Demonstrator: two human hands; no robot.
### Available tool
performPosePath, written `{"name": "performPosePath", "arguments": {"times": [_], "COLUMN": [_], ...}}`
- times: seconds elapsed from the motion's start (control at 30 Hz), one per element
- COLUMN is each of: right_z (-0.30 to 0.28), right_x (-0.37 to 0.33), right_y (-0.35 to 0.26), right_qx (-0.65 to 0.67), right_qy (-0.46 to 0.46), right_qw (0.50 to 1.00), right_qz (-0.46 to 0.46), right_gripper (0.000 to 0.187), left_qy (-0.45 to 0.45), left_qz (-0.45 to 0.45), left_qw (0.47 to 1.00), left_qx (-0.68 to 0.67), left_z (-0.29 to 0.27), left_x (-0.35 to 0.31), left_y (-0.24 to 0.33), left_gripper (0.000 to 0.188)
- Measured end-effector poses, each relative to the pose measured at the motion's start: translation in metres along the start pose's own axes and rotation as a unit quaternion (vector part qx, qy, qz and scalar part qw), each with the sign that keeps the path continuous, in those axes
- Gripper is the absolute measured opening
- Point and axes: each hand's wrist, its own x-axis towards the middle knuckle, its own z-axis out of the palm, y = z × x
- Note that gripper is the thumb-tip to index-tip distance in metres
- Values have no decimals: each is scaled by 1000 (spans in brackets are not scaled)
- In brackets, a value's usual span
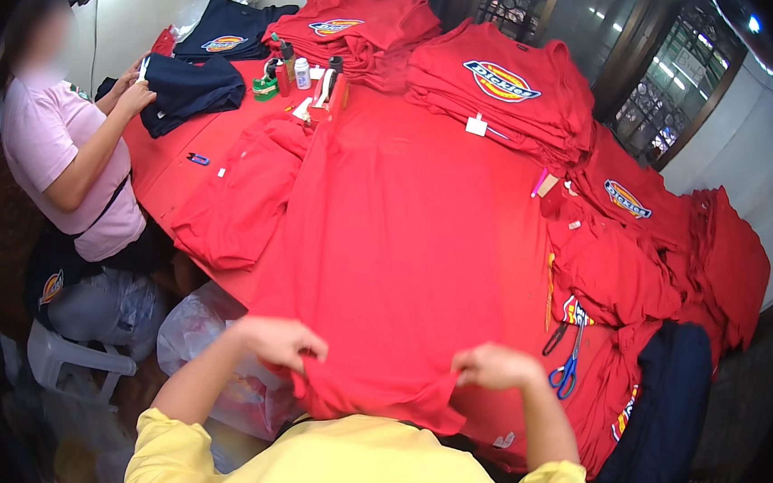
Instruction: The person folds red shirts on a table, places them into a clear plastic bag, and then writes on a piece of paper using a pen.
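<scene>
A plain red shirt lies spread over the red-topped table in front of me, its near edge drawn up close to my body. My left hand pinches the left corner of that edge. My right hand grips the right side of it, fingers closed on the cloth. Between the two hands the fabric sags and folds slightly. To the right of my right hand lie blue-handled scissors and a small dark tool.
Stacked red shirts with printed logos line the far and right sides. A dark navy garment hangs over the right edge. At left, a person in pink handles a navy garment. Bottles and tape stand far left; a plastic stool sits below.
</scene>
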Motion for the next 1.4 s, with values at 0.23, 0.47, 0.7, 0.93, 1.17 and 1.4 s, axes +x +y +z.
{"name": "performPosePath", "arguments": {"times": [0.23, 0.47, 0.7, 0.93, 1.17, 1.4], "right_z": [-26, 48, -22, -165, -175, -50], "right_x": [17, -9, -108, -71, -37, 41], "right_y": [99, 102, 46, 76, 81, 152], "right_qx": [359, 380, 511, 565, 556, 285], "right_qy": [355, 394, 425, 552, 574, 692], "right_qw": [854, 826, 624, 519, 499, 662], "right_qz": [124, 136, -412, -327, -335, 51], "right_gripper": [61, 30, 20, 16, 19, 25], "left_qy": [389, 459, 624, 693, 614, 637], "left_qz": [-22, -104, 165, 254, 229, -9], "left_qw": [726, 864, 728, 646, 712, 769], "left_qx": [-567, -176, -232, -197, -254, -50], "left_z": [-42, 35, -26, -228, -278, -226], "left_x": [12, -23, -127, -72, -44, 57], "left_y": [-107, -79, -10, -45, -18, -156], "left_gripper": [55, 36, 24, 17, 27, 32]}}
